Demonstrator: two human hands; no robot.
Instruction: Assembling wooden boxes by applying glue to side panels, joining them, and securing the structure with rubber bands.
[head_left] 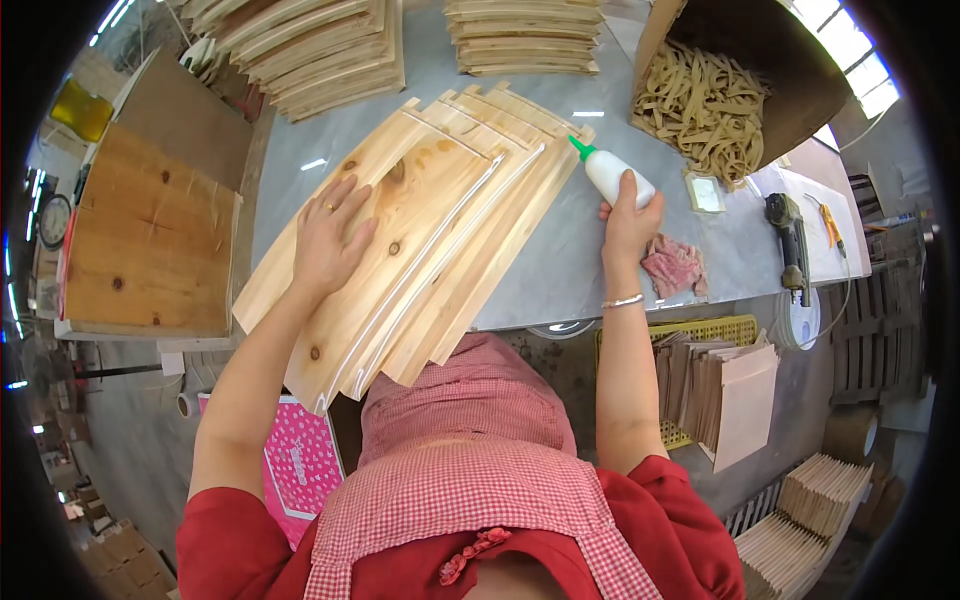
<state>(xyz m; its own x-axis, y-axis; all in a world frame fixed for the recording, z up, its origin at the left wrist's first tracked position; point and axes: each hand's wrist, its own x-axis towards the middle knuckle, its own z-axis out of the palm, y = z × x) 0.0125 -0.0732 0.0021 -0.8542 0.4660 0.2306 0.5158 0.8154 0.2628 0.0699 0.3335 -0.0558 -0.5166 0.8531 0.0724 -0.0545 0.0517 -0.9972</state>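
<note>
Several pale wooden panels (375, 265) lie fanned out in overlapping layers on a grey tabletop (540, 270), jutting past its near edge. Lines of white glue (430, 245) run along the right edges and part of the far ends of the upper panels. My left hand (332, 240) rests flat on the top panel, its fingers stretched out. To the right of the panels, my right hand (630, 220) grips a white squeeze bottle (608, 175) with a green nozzle. The nozzle tilts up and left, close to the panels' far right corner; whether it touches cannot be told.
Stacks of wooden panels (335, 60) stand at the back. On the right are a cardboard box (800, 90) holding tan bands, a pink cloth (675, 266) and a dark power tool (788, 243). Below stands a yellow basket (735, 330) beside cardboard sheets.
</note>
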